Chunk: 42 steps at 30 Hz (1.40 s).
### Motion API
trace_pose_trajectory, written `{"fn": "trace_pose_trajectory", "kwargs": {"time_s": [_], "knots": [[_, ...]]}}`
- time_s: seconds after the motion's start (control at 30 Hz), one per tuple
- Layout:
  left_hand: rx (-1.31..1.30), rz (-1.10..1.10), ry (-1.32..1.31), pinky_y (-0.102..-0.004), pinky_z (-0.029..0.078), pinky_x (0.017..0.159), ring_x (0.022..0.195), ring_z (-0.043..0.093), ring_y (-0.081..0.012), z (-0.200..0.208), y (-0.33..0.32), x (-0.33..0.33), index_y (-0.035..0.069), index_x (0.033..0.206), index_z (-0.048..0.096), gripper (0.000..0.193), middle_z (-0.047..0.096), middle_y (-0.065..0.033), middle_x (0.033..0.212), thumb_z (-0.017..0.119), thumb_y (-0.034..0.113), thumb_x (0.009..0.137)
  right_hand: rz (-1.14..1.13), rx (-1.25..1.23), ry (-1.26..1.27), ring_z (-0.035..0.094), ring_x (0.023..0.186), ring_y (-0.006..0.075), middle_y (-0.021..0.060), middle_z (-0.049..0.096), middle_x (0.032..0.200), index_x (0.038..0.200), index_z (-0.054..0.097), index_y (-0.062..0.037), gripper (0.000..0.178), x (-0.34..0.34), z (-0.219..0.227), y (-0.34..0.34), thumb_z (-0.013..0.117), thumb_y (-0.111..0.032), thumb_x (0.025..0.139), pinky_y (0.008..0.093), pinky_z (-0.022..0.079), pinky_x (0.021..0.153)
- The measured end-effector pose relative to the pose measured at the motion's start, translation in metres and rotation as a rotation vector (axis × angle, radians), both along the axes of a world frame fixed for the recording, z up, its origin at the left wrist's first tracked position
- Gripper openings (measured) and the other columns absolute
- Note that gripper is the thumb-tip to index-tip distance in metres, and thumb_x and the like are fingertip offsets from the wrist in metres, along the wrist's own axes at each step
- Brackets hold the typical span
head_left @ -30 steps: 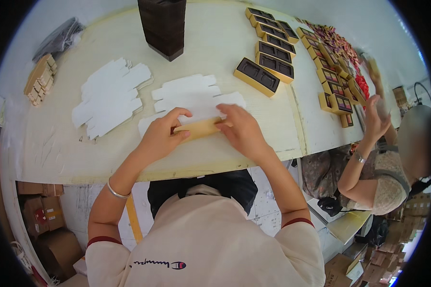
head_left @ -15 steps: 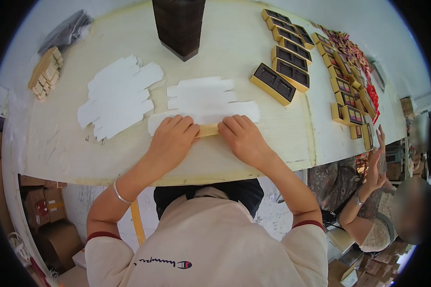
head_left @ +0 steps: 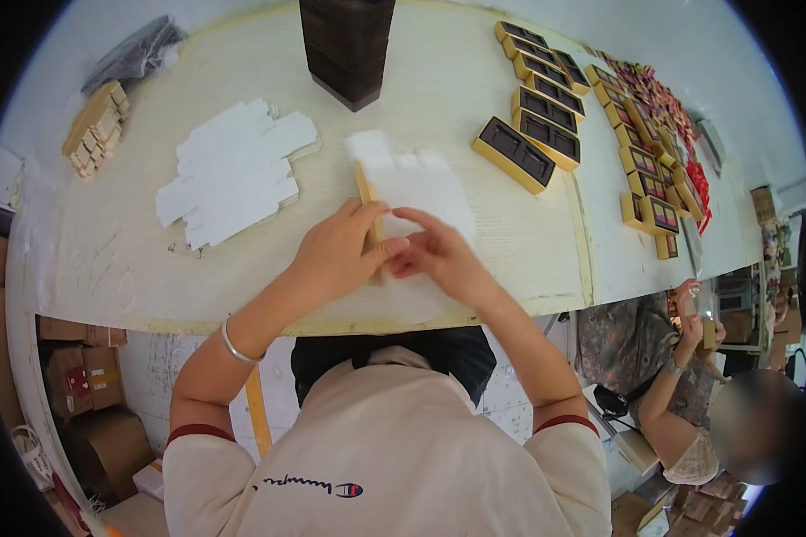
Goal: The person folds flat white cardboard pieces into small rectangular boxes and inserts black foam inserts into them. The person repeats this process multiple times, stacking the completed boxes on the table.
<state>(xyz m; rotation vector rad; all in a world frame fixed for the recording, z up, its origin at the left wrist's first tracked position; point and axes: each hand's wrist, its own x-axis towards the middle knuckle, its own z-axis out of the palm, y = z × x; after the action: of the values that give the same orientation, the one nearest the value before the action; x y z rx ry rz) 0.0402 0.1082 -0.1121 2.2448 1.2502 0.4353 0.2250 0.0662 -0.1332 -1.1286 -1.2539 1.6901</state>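
Observation:
A white cardboard box blank (head_left: pixel 430 183) with a gold outer side lies in front of me. Its left edge is folded up, showing as a narrow gold strip. My left hand (head_left: pixel 336 251) is closed on this folded edge, with the thumb on the inner side. Beside that thumb, my right hand (head_left: pixel 443 259) hovers over the blank's near part, blurred, with its fingers bent and apart. Nothing shows in its grasp. To the left lies a stack of flat white box blanks (head_left: pixel 233 174).
A tall dark brown stack (head_left: pixel 347 54) stands at the back. Gold boxes with black inserts (head_left: pixel 515 154) line the right, beyond them several filled boxes (head_left: pixel 640 161) and red ribbons (head_left: pixel 697 179). Small gold pieces (head_left: pixel 97 130) sit far left. A co-worker's hands (head_left: pixel 690 318) are at right.
The blank has turned so its folded edge runs away from me instead of across. My right hand has left that edge and moved inward. The co-worker's hands have come down.

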Motion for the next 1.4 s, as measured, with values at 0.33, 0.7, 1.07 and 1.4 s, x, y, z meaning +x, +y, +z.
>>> {"fn": "trace_pose_trajectory", "kwargs": {"time_s": [0.33, 0.7, 1.07, 1.4], "knots": [[-0.179, -0.216, -0.137, -0.0356, 0.049, 0.077, 0.087, 0.061, -0.0286, -0.004, 0.039, -0.006, 0.007, 0.119, 0.049, 0.040, 0.062, -0.0137, 0.098, 0.056, -0.003, 0.081, 0.242, 1.081, -1.053, 0.052, 0.114, 0.0310, 0.0145, 0.052, 0.127, 0.119, 0.058, -0.0054, 0.047, 0.034, 0.014, -0.069, 0.071, -0.019, 0.076, 0.0411, 0.043, 0.096], [-0.202, -0.340, -0.184, -0.0373, 0.048, 0.076, 0.086, 0.061, -0.0282, -0.009, 0.031, 0.006, 0.008, 0.105, 0.060, 0.029, 0.064, -0.0104, 0.095, 0.053, -0.003, 0.079, 0.041, 1.101, -0.833, 0.057, 0.093, 0.0257, 0.0102, 0.059, 0.106, 0.101, 0.062, -0.0012, 0.029, 0.022, -0.018, -0.088, 0.064, -0.007, 0.073, 0.0361, 0.047, 0.077], [0.017, -0.372, 0.016, -0.0351, 0.048, 0.075, 0.091, 0.057, -0.0250, -0.008, 0.015, -0.003, 0.007, 0.105, 0.059, 0.027, 0.059, -0.0060, 0.097, 0.061, 0.006, 0.078, -0.001, 1.121, -1.029, 0.052, 0.100, 0.0279, 0.0123, 0.052, 0.104, 0.097, 0.059, -0.0024, 0.026, 0.012, -0.005, -0.049, 0.067, -0.012, 0.074, 0.0389, 0.042, 0.088], [0.441, -0.450, 0.077, -0.0376, 0.046, 0.080, 0.091, 0.055, -0.0245, -0.013, -0.055, -0.018, 0.008, 0.097, 0.062, 0.034, 0.058, -0.0065, 0.099, 0.073, 0.028, 0.072, 0.060, 1.279, -1.085, 0.053, 0.087, 0.0247, 0.0108, 0.051, 0.090, 0.098, 0.059, 0.0039, 0.028, 0.010, -0.008, -0.059, 0.064, -0.012, 0.076, 0.0335, 0.045, 0.073]]}}
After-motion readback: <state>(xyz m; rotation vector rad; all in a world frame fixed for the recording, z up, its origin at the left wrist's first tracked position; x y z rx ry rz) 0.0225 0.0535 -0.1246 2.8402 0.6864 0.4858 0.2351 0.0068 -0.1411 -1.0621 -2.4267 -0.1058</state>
